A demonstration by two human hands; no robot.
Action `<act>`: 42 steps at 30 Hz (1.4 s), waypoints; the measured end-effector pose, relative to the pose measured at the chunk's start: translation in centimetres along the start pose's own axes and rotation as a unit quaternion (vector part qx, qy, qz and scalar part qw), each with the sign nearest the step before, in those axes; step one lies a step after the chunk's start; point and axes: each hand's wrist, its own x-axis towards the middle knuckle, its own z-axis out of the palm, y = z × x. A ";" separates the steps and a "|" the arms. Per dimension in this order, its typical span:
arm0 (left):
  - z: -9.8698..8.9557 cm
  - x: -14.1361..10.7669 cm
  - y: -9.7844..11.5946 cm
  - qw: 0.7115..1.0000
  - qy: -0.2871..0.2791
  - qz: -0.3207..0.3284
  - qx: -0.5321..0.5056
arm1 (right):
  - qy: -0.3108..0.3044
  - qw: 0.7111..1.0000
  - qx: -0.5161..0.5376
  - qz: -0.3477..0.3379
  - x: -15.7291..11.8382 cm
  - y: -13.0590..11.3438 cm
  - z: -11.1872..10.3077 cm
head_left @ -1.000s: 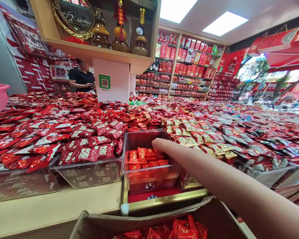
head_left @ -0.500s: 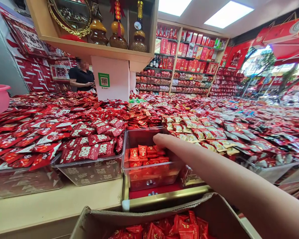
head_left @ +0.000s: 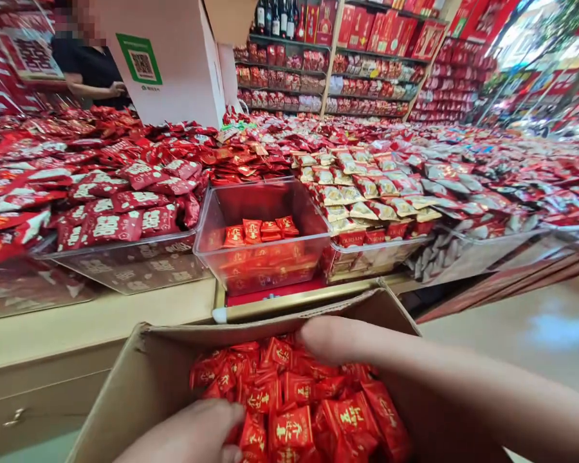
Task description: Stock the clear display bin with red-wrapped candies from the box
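Observation:
My left hand [head_left: 205, 421] reaches into a cardboard box [head_left: 125, 363] at the lower left, fingertips touching small red wrapped packets with gold lettering [head_left: 292, 427]. A gap shows between its thumb and the nearest finger, so it looks open. My right hand [head_left: 323, 337] is bent down inside the box's far side, over the same packets; its fingers are hidden beneath it. Just beyond the box stands a clear plastic bin [head_left: 265, 257]. Some matching red packets [head_left: 252, 231] lie stacked low in it, below the rim.
Clear bins heaped with maroon packets [head_left: 120, 215] and cream-and-red packets [head_left: 352, 193] flank this bin. A white pillar with a QR code sign [head_left: 142, 61] rises behind. A person [head_left: 94, 71] stands at the back left. Stocked shelves [head_left: 328, 64] line the back wall.
My right hand has come down from the clear bin into the cardboard box. My left hand has entered view. The camera has tilted down, and fewer packets show in the clear bin.

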 end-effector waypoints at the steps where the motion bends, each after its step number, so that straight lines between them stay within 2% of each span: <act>1: -0.1 0.2 -0.1 1.000 0.005 0.008 0.009 | -0.001 1.000 -0.009 0.019 1.0 0.5 1.4; 3: -0.1 0.6 -0.5 0.999 0.027 0.018 -0.005 | -0.003 0.999 -0.017 0.047 2.7 1.1 3.3; 6: -0.1 0.9 -1.1 0.998 0.044 0.012 -0.036 | 0.030 0.994 0.022 0.100 4.0 1.3 5.1; 9: -0.1 0.9 -1.4 0.998 0.049 0.011 -0.049 | 0.064 0.992 0.039 0.102 4.5 1.3 6.3; 12: -0.3 0.9 -1.3 0.997 0.070 0.022 -0.037 | 0.102 0.990 0.052 0.086 4.7 1.1 7.3; 15: -0.6 0.9 -1.0 0.994 0.094 0.038 -0.031 | 0.128 0.980 0.092 0.118 4.9 0.4 7.9; 18: -0.9 0.8 -0.8 0.994 0.088 0.044 -0.038 | 0.108 0.975 0.117 0.157 5.1 -0.5 8.1; 21: -0.9 0.8 -0.9 0.992 0.111 0.032 -0.044 | 0.111 0.981 0.107 0.121 4.8 -1.3 7.7; 24: -1.4 0.6 -0.6 0.984 0.164 0.029 -0.065 | 0.186 0.973 0.135 -0.008 3.8 -2.0 6.4; 26: -2.1 0.3 -0.1 0.976 0.181 0.060 -0.105 | 0.227 0.950 0.193 -0.093 3.2 -2.5 5.3; 28: -2.9 -0.1 0.7 0.963 0.182 0.088 -0.179 | 0.253 0.919 0.273 -0.127 2.7 -3.0 4.3; 30: -3.5 -0.4 1.3 0.943 0.175 0.089 -0.269 | 0.256 0.885 0.370 -0.117 2.4 -3.3 3.6; 33: -3.8 -0.6 1.7 0.909 0.182 0.072 -0.368 | 0.225 0.835 0.490 -0.109 2.3 -3.4 3.2; 39: -3.7 -0.4 1.9 0.853 0.207 0.076 -0.473 | 0.211 0.756 0.606 -0.126 2.1 -3.4 2.5; 42: -3.6 -0.3 1.8 0.844 0.214 0.072 -0.486 | 0.198 0.728 0.644 -0.128 2.1 -3.4 2.6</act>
